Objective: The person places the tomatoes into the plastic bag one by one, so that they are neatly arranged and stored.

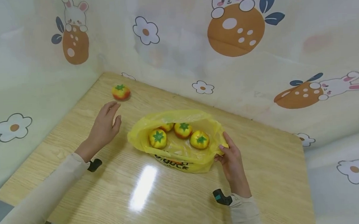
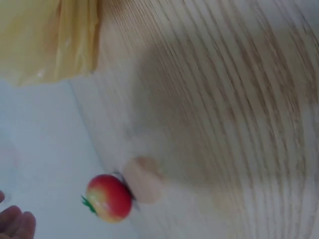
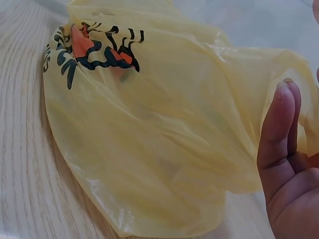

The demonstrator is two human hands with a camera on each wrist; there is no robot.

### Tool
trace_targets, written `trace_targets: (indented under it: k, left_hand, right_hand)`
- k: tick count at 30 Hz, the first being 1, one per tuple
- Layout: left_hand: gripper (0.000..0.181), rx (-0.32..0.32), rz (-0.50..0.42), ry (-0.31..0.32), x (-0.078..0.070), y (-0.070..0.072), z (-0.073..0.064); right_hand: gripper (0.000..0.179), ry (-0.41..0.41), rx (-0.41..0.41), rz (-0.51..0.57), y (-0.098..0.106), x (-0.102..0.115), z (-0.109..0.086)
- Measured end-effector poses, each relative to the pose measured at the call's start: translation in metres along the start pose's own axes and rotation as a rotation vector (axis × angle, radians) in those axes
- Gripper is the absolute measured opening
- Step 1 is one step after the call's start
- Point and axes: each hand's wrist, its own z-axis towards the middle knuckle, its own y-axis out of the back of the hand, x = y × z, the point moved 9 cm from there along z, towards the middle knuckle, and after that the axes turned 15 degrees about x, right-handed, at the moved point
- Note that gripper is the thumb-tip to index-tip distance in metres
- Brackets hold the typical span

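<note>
A thin yellow plastic bag (image 1: 175, 163) lies on the table with its mouth spread wide. Several yellow-red tomatoes (image 1: 199, 139) with green star-shaped tops, perhaps artificial, sit inside it. My right hand (image 1: 232, 159) grips the bag's right rim between thumb and fingers; the right wrist view shows the thumb (image 3: 279, 124) against the plastic. Left of the bag, my left hand (image 1: 104, 126) hangs above the table, holding nothing, fingers loosely extended. Just beyond its fingertips a single tomato (image 1: 121, 92) rests on the wood, also visible as a red-yellow tomato (image 2: 108, 198) in the left wrist view.
The light wooden table (image 1: 267, 175) reaches back to a pale curtain (image 1: 177, 59) printed with rabbits and flowers, which also hangs along the sides. A bright light reflection (image 1: 143, 187) shows on the tabletop before the bag.
</note>
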Motion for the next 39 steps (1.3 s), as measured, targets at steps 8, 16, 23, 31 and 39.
trace_targets:
  k: [8,16,23,31,39]
  left_hand:
    - [0.050,0.151,-0.050,0.162,0.027,-0.015,0.008]
    - [0.063,0.205,-0.044,0.200,0.046,-0.025,0.019]
    - [0.069,0.259,0.013,0.254,0.067,-0.039,0.043]
    - [0.069,0.308,0.124,0.269,0.094,-0.054,0.071]
    - [0.069,0.437,-0.009,0.474,0.119,-0.058,0.109]
  right_hand:
    - [0.062,-0.006,-0.010,-0.014,0.001,0.000,0.002]
    - [0.063,-0.030,-0.008,-0.120,-0.003,-0.001,0.010]
    - [0.064,-0.087,-0.024,-0.147,0.000,-0.004,0.010]
    - [0.065,-0.122,-0.042,-0.180,-0.001,-0.013,0.011]
    - [0.064,-0.141,-0.024,-0.207,0.002,-0.020,0.021]
